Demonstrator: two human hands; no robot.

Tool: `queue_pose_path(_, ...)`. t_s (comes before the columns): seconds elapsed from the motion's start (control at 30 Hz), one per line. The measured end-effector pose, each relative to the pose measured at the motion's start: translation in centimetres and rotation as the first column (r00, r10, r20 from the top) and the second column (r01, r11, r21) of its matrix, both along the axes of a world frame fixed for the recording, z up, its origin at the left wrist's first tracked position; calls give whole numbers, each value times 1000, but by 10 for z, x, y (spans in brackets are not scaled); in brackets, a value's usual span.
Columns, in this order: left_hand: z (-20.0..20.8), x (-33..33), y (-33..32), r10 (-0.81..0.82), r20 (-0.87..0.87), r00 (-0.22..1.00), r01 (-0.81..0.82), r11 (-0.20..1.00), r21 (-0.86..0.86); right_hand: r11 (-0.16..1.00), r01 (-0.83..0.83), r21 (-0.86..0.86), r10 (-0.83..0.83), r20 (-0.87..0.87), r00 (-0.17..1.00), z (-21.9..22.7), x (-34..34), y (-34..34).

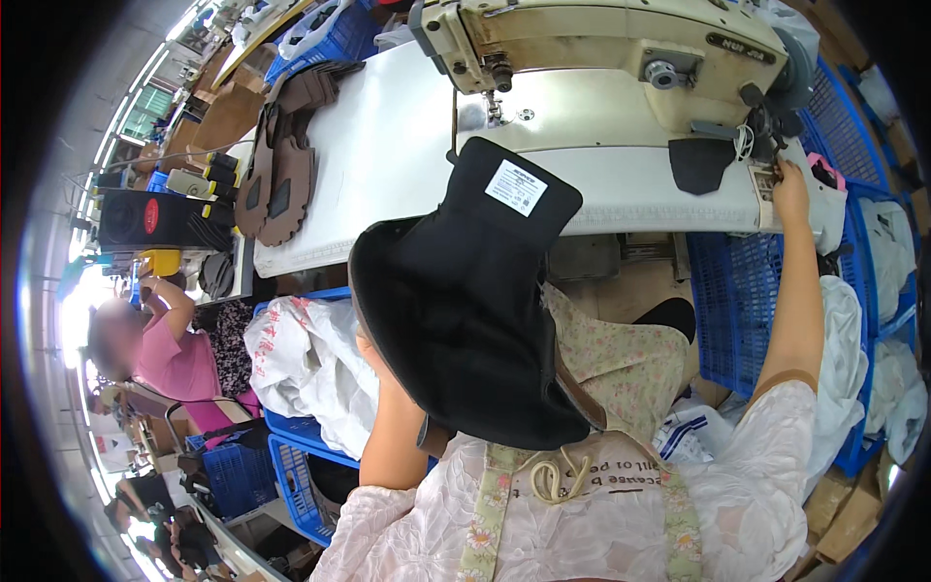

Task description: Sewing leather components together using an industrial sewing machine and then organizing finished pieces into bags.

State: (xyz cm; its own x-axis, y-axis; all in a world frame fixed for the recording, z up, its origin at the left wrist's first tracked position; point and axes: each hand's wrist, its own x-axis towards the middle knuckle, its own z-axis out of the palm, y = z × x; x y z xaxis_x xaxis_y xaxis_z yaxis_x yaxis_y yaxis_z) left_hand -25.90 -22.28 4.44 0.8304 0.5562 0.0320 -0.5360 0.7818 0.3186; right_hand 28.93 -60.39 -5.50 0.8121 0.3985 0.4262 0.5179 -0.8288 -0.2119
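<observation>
Apparently a holding step: left hand, finger grip hidden, supports black boot before machine; right hand, grasp unclear, at machine's far right; placing likely needs both.

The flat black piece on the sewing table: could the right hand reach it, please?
Probably yes: the right hand is near the flat black piece, and nothing covers its front edge.

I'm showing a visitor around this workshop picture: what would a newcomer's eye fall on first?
Probably the large black piece with its white label, in the middle, in front of the person's body. Beyond it, the cream sewing machine stretches across the white table. Scalloped brown pieces lie at the table's left end.
</observation>
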Motion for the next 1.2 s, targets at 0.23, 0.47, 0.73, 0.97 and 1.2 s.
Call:
queue_pose_path(0.23, -1, -6, -15, 214, -196, 957, -206, 977, 58, 991, -133, 32, 127, 137, 982, -28, 8, -12)
queue_pose_path(0.47, -5, -8, -14, 22, -101, 995, 7, 959, 282, 986, -49, 162, 3, 275, 961, 20, -62, 3)
queue_pose_path(0.73, -77, -9, -14, -362, 175, 916, 370, 929, -17, 532, 351, 771, 836, -545, -71, 35, -307, 65)
queue_pose_path(0.97, -81, 67, -49, -638, 52, 768, 616, 759, 213, 172, 263, 949, 978, -196, 68, 34, -378, 40)
queue_pose_path(1.2, -62, 155, -126, -827, -38, 560, 825, 554, 109, 64, 248, 967, 874, -174, 453, 51, -375, -28)
